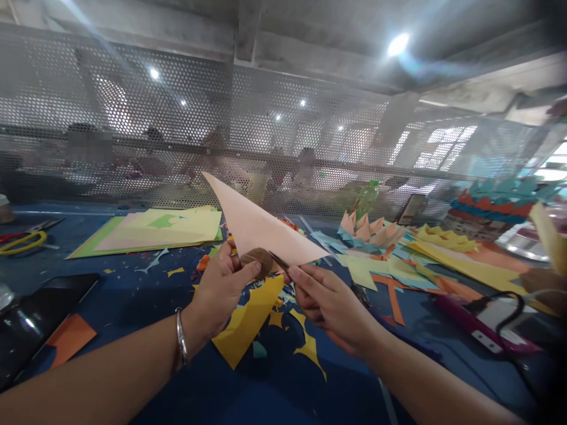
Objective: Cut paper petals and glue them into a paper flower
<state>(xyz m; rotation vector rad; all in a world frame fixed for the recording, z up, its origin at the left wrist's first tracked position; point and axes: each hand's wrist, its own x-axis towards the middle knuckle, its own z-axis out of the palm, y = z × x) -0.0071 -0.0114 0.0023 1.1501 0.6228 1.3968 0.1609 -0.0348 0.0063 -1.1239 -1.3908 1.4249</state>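
A peach paper sheet (261, 227), folded into a long triangle, is held up over the blue table (133, 295), its tip pointing up and left. My left hand (221, 289) is closed round a brown rounded handle (258, 261) at the paper's lower edge. A thin dark blade (279, 260) runs from it towards the right. My right hand (328, 301) pinches the sheet's lower edge beside the blade tip. A metal bangle (181, 336) sits on my left wrist.
Yellow paper scraps (252, 319) lie under my hands. A stack of coloured sheets (155, 230) lies at back left, with yellow-handled scissors (22, 242) further left. Paper flowers (372, 227) and cut strips lie to the right, near a pink device (482, 324) with a cable. A perforated screen (266, 118) closes the back.
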